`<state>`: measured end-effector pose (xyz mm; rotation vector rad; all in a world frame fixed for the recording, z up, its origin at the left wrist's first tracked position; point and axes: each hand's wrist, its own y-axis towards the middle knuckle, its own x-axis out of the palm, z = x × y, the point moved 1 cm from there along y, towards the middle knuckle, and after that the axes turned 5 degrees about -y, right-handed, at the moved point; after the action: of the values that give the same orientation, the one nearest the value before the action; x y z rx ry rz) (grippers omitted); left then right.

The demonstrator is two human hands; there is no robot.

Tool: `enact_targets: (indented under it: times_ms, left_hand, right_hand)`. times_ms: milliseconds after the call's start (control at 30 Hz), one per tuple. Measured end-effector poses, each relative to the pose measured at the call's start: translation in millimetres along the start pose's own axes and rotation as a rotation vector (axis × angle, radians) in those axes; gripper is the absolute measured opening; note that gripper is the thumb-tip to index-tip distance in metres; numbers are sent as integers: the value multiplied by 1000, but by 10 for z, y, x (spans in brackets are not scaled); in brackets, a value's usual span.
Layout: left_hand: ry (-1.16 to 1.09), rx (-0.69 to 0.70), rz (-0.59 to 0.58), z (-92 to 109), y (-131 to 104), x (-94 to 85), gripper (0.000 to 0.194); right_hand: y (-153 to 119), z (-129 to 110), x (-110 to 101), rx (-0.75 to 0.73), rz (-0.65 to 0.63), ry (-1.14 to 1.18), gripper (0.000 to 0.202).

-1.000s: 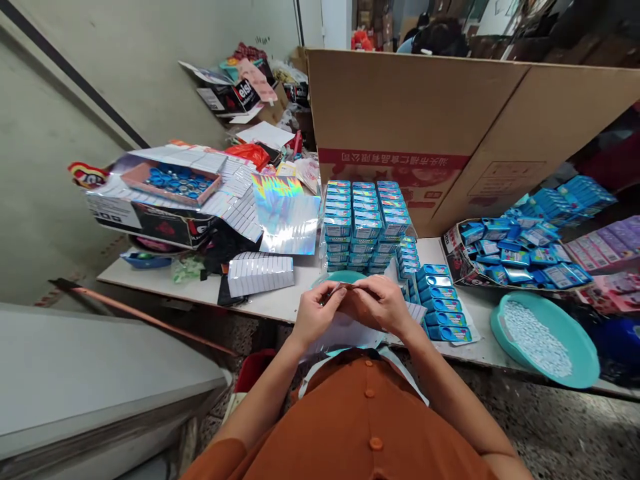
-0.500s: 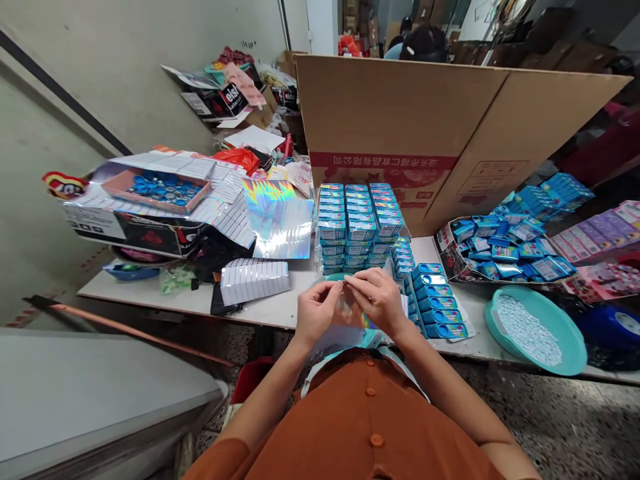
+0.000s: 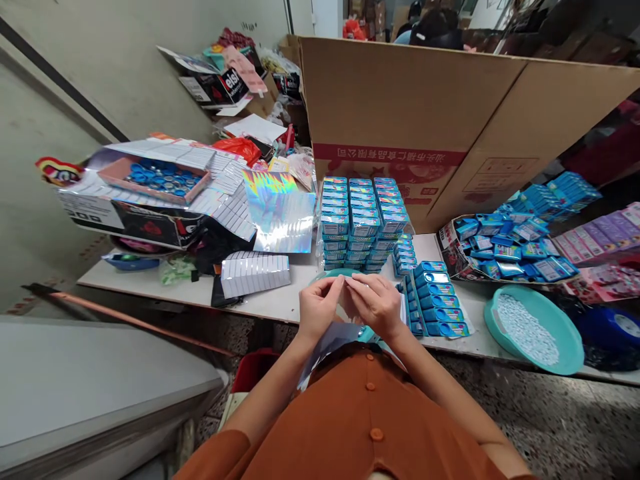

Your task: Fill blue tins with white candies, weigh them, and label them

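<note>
My left hand (image 3: 319, 308) and my right hand (image 3: 376, 303) meet over the table's front edge, fingertips pinched close together. Whatever sits between the tips is too small and too covered to make out. Beneath them, over my lap, a greyish shiny sheet (image 3: 334, 339) shows in part. Behind the fingers appears the rim of a teal basin (image 3: 334, 273), mostly hidden. Just beyond stand stacked blue small boxes (image 3: 363, 227) in clear wrap. Right of my right hand, a row of blue cases with round hollows (image 3: 440, 300) lies on the table.
A tall cardboard sheet (image 3: 400, 100) stands behind the stacks. To the right are a carton of blue packets (image 3: 507, 247) and a teal bowl of white pellets (image 3: 533, 333). Leftward lie a holographic sheet (image 3: 285, 217), a white strip block (image 3: 255, 275) and a pink tray of blue discs (image 3: 160, 181).
The view has shifted slightly. Both hands stay pinched together; the colourful shiny patch beneath them no longer shows, and the sheet over my lap looks greyer.
</note>
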<state>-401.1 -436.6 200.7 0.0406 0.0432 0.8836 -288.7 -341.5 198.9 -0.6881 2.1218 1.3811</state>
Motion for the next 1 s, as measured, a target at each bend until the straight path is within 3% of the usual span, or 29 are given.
enact_targets:
  times_ms: [167,300,533,700,900,1000]
  left_hand:
    - [-4,4,-27,-18,8,4,29]
    - [15,-11,-3,-140,109,-13,31]
    - [8,-89,45,-740,405,-93,33]
    - [152,-133,22,-1205,467,-156,33]
    - [429,-102,-78,-1596,480,-319,33]
    - [572,-143,-64,-1745,538,-431,33]
  right_hand:
    - [30,1,13,92,4,121,19]
    - [52,-2,-61,216,-1,231,12]
    - [-5,126,-267,638,-43,429,15]
    - [-41,205,-354,834,-13,584,23]
    - [-85,279,-449,946,64,689,24]
    - [-103,290,-512,952,80,649,26]
